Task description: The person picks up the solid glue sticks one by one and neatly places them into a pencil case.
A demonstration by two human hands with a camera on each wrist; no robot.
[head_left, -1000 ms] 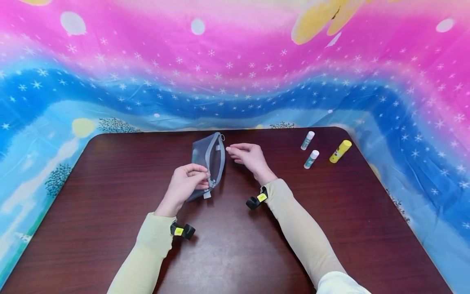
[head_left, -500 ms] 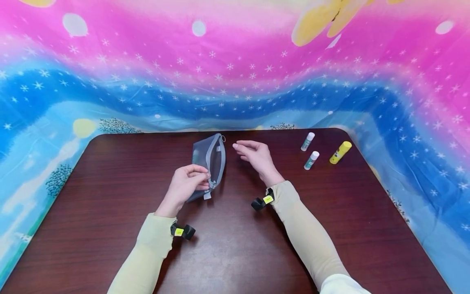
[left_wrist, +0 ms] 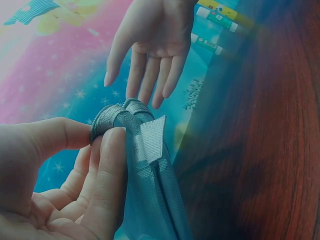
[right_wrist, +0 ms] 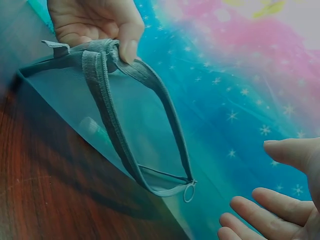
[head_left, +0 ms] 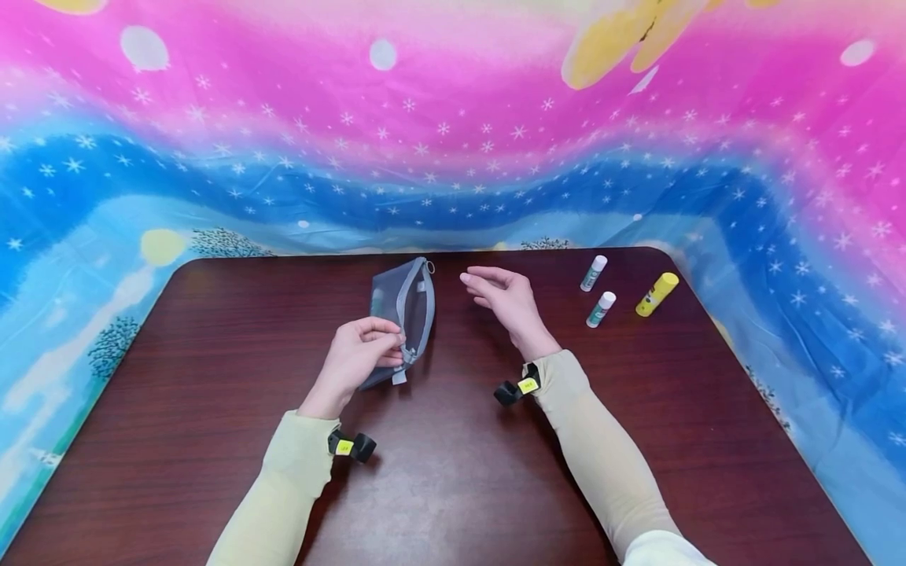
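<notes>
Two hands: left hand (head_left: 357, 352) pinched the gray pouch (head_left: 388, 295) by its rim, right hand (head_left: 508, 303) just hung around 3 o'clock, fingers loose.

I cannot identify the greenish item (right_wrist: 97, 131) inside the mesh pouch (head_left: 388, 288); the fabric blurs it. The left hand (head_left: 355, 355) hides part of the pouch's near end from my head view. The right wrist view's right edge crops the right hand (head_left: 506, 302). I find print on the nearer white-capped tube (head_left: 601, 310) too small to read.
</notes>
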